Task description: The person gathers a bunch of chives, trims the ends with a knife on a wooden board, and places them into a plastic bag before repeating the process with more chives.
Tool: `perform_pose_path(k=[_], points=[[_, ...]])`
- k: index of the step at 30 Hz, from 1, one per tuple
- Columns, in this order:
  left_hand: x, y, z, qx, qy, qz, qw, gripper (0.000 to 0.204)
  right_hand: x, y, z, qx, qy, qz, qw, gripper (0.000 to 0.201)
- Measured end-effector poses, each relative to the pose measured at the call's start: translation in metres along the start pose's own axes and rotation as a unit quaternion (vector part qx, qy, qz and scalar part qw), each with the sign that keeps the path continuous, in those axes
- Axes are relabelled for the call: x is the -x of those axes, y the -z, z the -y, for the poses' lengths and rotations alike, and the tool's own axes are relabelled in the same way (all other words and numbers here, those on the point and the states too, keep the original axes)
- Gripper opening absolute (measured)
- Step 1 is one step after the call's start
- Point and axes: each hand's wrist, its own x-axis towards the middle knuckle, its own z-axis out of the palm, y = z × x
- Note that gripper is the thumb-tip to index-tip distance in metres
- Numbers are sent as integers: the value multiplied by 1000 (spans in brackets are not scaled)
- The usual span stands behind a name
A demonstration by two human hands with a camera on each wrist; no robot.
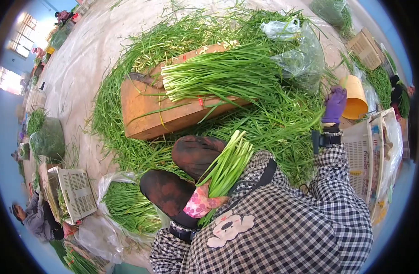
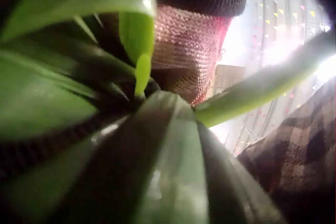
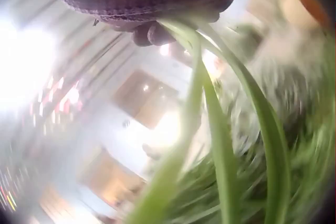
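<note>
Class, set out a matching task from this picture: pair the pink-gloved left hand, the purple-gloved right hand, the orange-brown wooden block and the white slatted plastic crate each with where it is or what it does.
Things:
1. pink-gloved left hand
2. purple-gloved right hand
3. orange-brown wooden block
4. white slatted plastic crate

Places or states:
A. lies under a tied stack of green leaves
B. stands at the lower left, beside a clear bag of greens
C. grips a bunch of green stalks against the checked apron
D. reaches out to the loose greens near a yellow bucket

Pairs: 1-C, 2-D, 3-A, 4-B
</note>
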Motion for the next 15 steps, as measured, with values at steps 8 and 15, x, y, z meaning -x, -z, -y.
perform_pose_path(k=[8,15], points=[[18,14,-20,25,-112,-74,991,44,94,-63,36,-277,-273,196,900,26],[-8,0,-39,-46,-97,-117,987,57,235,-150,124,-355,-239,463,776,30]])
